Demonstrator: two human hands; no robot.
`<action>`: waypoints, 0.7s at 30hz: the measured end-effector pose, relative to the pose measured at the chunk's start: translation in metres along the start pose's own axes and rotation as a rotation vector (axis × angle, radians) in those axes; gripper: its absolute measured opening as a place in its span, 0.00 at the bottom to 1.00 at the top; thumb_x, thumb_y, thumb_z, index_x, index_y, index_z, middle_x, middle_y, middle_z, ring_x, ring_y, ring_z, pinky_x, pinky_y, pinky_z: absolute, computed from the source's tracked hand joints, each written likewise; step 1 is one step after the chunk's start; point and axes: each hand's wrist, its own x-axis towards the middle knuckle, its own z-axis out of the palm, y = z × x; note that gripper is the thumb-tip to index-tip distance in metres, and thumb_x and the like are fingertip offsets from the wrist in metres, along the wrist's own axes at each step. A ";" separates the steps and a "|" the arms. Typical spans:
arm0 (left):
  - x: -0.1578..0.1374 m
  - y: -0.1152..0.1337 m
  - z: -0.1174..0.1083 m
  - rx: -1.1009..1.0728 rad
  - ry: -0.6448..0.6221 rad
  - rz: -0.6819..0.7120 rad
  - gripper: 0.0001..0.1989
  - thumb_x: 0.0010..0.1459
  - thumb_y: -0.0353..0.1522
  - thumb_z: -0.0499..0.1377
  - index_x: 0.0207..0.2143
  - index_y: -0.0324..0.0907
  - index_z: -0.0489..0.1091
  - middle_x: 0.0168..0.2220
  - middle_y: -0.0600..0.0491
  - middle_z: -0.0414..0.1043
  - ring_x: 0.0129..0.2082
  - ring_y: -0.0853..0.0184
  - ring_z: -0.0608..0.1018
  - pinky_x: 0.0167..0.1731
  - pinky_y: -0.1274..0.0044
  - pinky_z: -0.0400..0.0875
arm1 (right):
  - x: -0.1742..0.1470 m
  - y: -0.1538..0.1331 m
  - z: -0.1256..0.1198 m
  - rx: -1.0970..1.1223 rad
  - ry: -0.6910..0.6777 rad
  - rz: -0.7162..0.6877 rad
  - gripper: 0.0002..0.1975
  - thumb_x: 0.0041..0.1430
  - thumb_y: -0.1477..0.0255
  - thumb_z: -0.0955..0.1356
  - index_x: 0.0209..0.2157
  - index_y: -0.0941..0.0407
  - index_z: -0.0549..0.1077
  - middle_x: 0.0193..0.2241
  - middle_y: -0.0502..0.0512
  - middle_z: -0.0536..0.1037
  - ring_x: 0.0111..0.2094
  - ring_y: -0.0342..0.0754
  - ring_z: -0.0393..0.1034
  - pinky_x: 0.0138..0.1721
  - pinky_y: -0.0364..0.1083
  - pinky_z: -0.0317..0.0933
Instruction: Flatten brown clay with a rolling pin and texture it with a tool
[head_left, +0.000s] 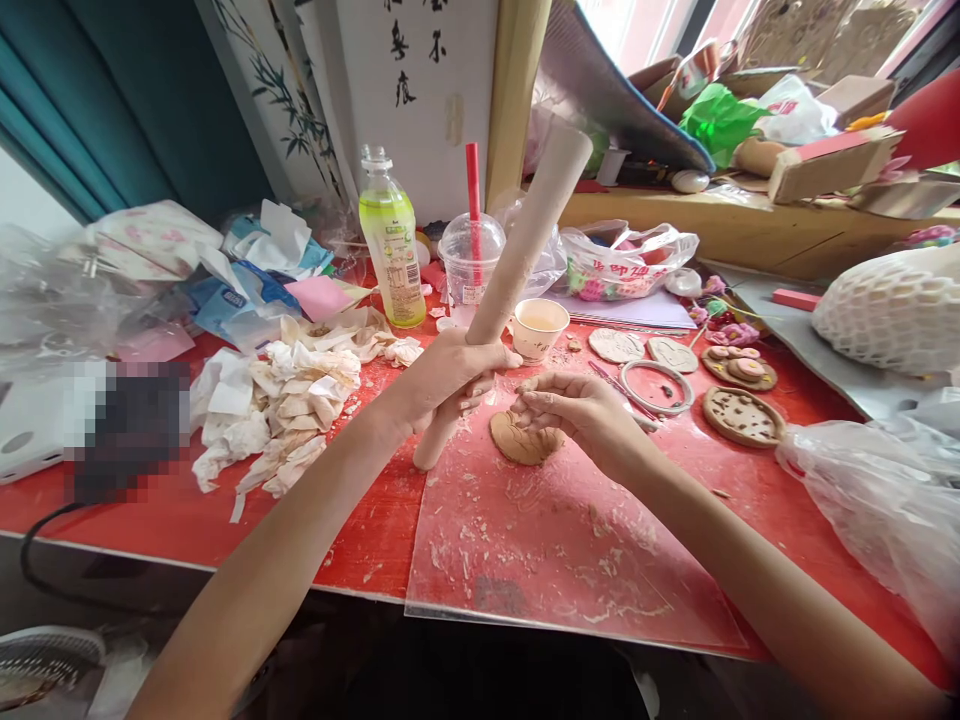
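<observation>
My left hand [457, 375] is wrapped round a pale rolling pin [525, 240], which slants up to the right with its lower end near the table. Just right of it, my right hand [570, 405] hovers over a flattened piece of brown clay [525, 440], its fingers curled and pinched together. Whether those fingertips hold something small I cannot make out. The clay lies on a clear sheet [540, 560] smeared with pale residue. Behind the hands stands a paper cup [540, 330] with cloudy liquid in it.
Crumpled tissues [292, 390] lie to the left, behind them a green drink bottle [394, 240] and a plastic cup [471, 250] with a red straw. On the right are a ring [657, 387], clay discs [742, 415] and plastic bags [885, 500]. The red table's [360, 550] front edge runs below.
</observation>
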 end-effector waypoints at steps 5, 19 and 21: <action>-0.002 0.000 0.005 0.002 -0.029 -0.052 0.07 0.52 0.31 0.57 0.24 0.41 0.61 0.11 0.62 0.52 0.10 0.78 0.55 0.12 0.83 0.52 | -0.002 -0.001 0.001 -0.014 -0.003 -0.027 0.09 0.50 0.67 0.72 0.28 0.59 0.74 0.24 0.52 0.76 0.24 0.39 0.69 0.28 0.40 0.62; -0.002 0.000 0.009 0.020 -0.040 -0.043 0.07 0.53 0.30 0.57 0.23 0.40 0.62 0.12 0.62 0.52 0.10 0.80 0.56 0.12 0.84 0.52 | -0.004 -0.005 0.002 0.055 -0.046 0.001 0.11 0.53 0.66 0.69 0.34 0.60 0.76 0.24 0.55 0.78 0.23 0.41 0.72 0.25 0.41 0.66; -0.002 -0.001 0.009 0.013 -0.039 -0.031 0.07 0.52 0.30 0.57 0.23 0.40 0.62 0.12 0.62 0.52 0.11 0.80 0.56 0.13 0.83 0.52 | -0.003 -0.004 0.002 0.015 -0.037 0.003 0.11 0.52 0.65 0.70 0.31 0.60 0.75 0.21 0.53 0.76 0.20 0.40 0.69 0.21 0.40 0.62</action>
